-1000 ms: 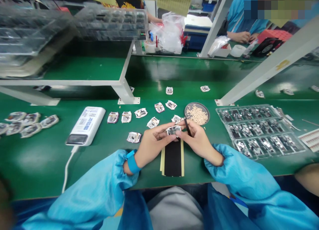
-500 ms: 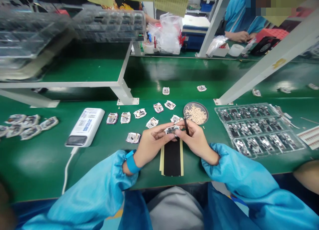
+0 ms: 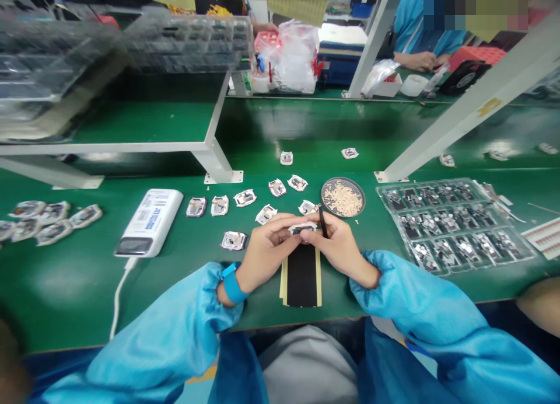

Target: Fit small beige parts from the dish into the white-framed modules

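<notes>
Both hands meet over the middle of the bench around a white-rimmed watch case (image 3: 303,227) with small parts inside. My left hand (image 3: 268,252) grips its left side, fingers behind and thumb in front. My right hand (image 3: 339,246) closes on its right side, the thumb pressing the near face. A slim black tool (image 3: 322,222) stands up between the right fingers; its exact kind is unclear. Fingers hide part of the case. Beneath the hands lies a black pad with yellow edges (image 3: 301,281). Several similar watch cases (image 3: 245,198) lie beyond and to the left.
A round dish (image 3: 364,199) of small beige pieces sits behind my right hand. Rightward lies a clear tray of small parts (image 3: 401,234). At left are a white power bank (image 3: 151,223) with a cable and a raised shelf (image 3: 166,147). A co-worker's hands (image 3: 422,61) show across the bench.
The watch case has tipped so that it shows more edge-on. My right thumb and the black tool have shifted slightly left. The view has moved a little.
</notes>
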Motion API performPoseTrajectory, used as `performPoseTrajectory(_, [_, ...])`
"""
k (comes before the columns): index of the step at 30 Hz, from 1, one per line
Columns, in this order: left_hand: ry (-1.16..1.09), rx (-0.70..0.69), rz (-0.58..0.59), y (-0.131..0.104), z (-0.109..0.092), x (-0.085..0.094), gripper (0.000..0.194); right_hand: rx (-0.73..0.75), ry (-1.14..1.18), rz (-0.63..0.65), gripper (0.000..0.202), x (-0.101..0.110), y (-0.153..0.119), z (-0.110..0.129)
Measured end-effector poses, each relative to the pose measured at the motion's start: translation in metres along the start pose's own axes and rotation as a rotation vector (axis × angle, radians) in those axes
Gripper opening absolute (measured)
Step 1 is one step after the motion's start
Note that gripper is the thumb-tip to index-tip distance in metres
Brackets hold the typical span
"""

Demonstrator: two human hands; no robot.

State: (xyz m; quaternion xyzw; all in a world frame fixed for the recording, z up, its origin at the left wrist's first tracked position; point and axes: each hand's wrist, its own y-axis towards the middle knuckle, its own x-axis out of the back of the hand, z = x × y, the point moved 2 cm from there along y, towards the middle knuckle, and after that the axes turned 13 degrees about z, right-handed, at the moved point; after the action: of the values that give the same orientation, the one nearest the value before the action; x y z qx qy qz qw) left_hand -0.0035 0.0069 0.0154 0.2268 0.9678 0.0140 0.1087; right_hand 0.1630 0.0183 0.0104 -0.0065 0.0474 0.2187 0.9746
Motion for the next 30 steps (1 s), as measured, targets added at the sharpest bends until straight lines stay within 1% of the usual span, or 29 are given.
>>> performPoseTrajectory(2, [0.095,-0.037,-0.018,-0.001,0.003,0.000,0.029,-0.013,-0.029,0.006,0.036,0.001,0.002,-0.001])
performPoseTrajectory(6, [0.346,0.025,-0.040,-0.002,0.007,0.000,0.029,-0.001,-0.144,-0.068,0.034,0.004,0.003,-0.002])
performPoseTrajectory(8, [0.397,0.026,-0.047,-0.003,0.006,0.000,0.026,0.007,-0.173,-0.089,0.036,0.003,0.001,-0.003])
performPoseTrajectory(13, [0.444,-0.003,-0.092,-0.003,0.004,-0.001,0.024,0.015,-0.208,-0.118,0.044,0.000,0.001,-0.006])
performPoseTrajectory(15, [0.440,-0.014,-0.098,-0.002,0.005,0.000,0.024,0.020,-0.267,-0.083,0.041,0.003,0.004,-0.005])
performPoseTrajectory(17, [0.439,-0.037,-0.092,0.000,0.005,0.002,0.025,0.045,-0.386,-0.033,0.035,0.007,0.007,-0.001])
performPoseTrajectory(19, [0.474,-0.075,-0.097,0.001,0.003,0.003,0.026,0.114,-0.512,-0.025,0.031,0.014,0.009,0.006])
performPoseTrajectory(22, [0.550,-0.116,-0.115,0.001,0.000,0.003,0.026,0.282,-0.650,-0.041,0.033,0.020,0.007,0.017])
performPoseTrajectory(24, [0.571,-0.112,-0.120,0.000,0.000,0.003,0.026,0.379,-0.713,-0.025,0.021,0.020,0.005,0.022])
performPoseTrajectory(25, [0.566,-0.101,-0.122,0.000,0.001,0.003,0.026,0.404,-0.731,-0.017,0.014,0.020,0.005,0.023])
performPoseTrajectory(26, [0.552,-0.084,-0.123,0.000,0.002,0.004,0.025,0.411,-0.736,-0.015,0.009,0.020,0.005,0.023])
performPoseTrajectory(27, [0.532,-0.064,-0.122,0.000,0.003,0.004,0.025,0.402,-0.731,-0.016,0.007,0.019,0.005,0.023])
performPoseTrajectory(30, [0.496,-0.031,-0.114,0.001,0.006,0.006,0.025,0.350,-0.709,-0.020,0.010,0.020,0.006,0.022])
